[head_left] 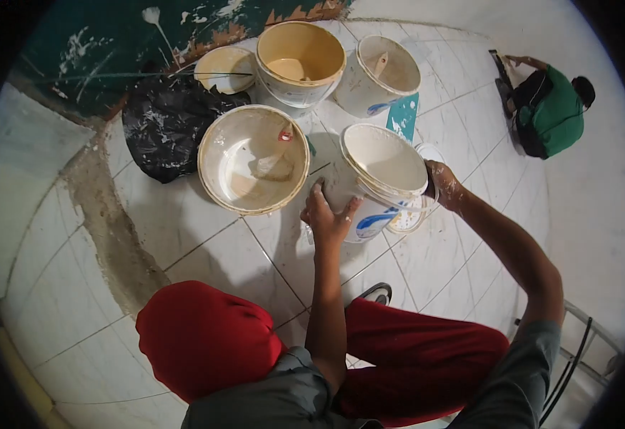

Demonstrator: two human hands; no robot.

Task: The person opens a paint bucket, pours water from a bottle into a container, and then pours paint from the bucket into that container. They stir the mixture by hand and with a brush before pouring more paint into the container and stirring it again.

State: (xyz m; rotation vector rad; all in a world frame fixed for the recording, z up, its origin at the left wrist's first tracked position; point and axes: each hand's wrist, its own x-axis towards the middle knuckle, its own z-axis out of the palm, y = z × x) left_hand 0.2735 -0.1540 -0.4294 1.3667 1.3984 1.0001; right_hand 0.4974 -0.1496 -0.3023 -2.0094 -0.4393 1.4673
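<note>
A white paint bucket point(330, 175) with a blue mark tilts between my hands, its mouth facing up. My left hand point(331, 218) presses against its near side, thumb and fingers spread around the wall. At the right rim, beside the wire handle, my right hand point(442, 187) grips the bucket; its fingertips are partly hidden. White smears show on that hand. Just left stands a wide open bucket point(209, 179) with whitish residue and a scraper-like piece with a red mark point(285, 136) inside.
Behind stand a bucket of tan paint point(300, 53) and another whitish bucket point(366, 79). A black plastic bag point(159, 132) lies at left, near a round lid point(216, 64). A person in a green shirt point(559, 114) crouches by the right wall. A rough cement strip point(101, 207) crosses the tiles.
</note>
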